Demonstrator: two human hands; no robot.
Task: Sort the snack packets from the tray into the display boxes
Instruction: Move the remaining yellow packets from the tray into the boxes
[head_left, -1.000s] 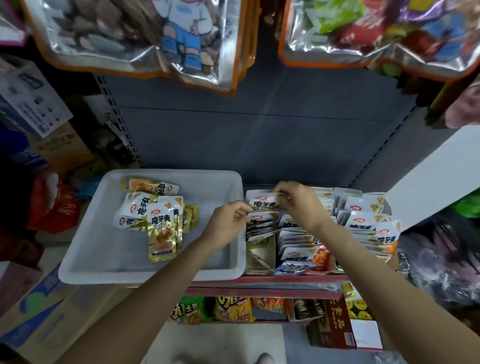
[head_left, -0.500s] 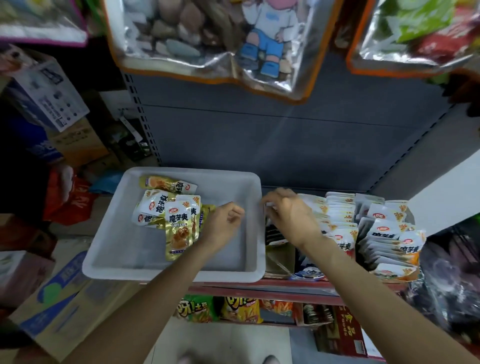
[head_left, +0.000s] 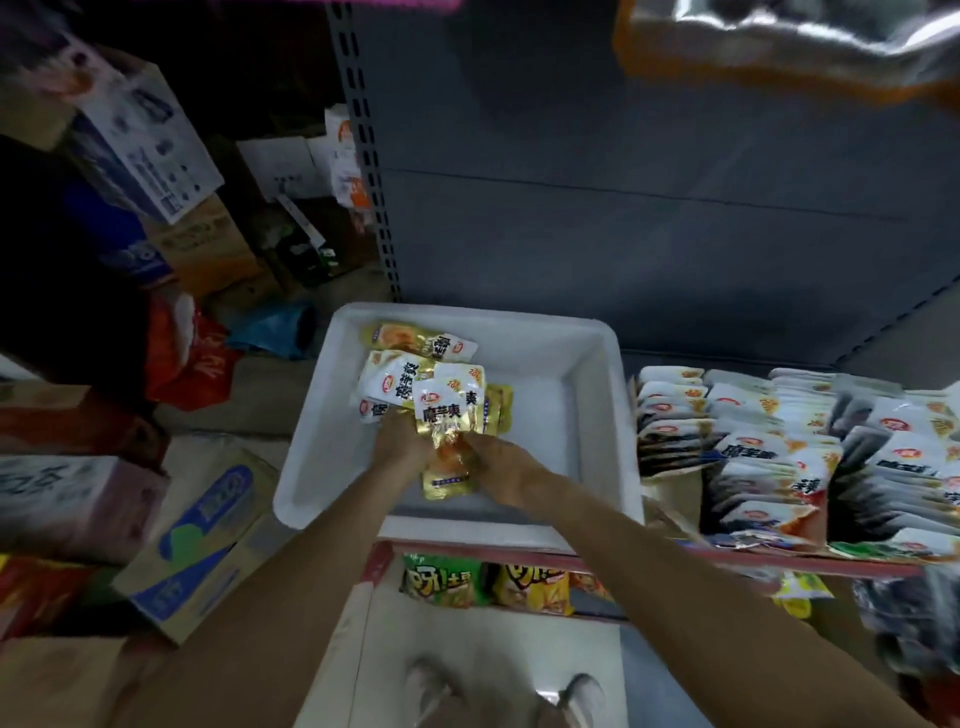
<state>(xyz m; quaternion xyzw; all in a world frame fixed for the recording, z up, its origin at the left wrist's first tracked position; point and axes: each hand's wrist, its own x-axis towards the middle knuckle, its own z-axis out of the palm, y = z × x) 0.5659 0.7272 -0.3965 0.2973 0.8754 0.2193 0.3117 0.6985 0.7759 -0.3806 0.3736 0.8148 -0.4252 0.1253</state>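
A white tray stands on the shelf and holds a small heap of white-and-gold snack packets. Both my hands are inside the tray at the near edge of the heap. My left hand and my right hand grip the topmost gold packet from either side. To the right of the tray, display boxes stand packed with upright rows of white packets.
Cardboard cartons are stacked on the floor to the left, with a red bag behind them. A lower shelf holds green and yellow chip bags. A grey back panel rises behind the tray. Foil bags hang overhead.
Both hands left the display boxes and moved left into the tray, where they took hold of a gold packet. The view swung left and down.
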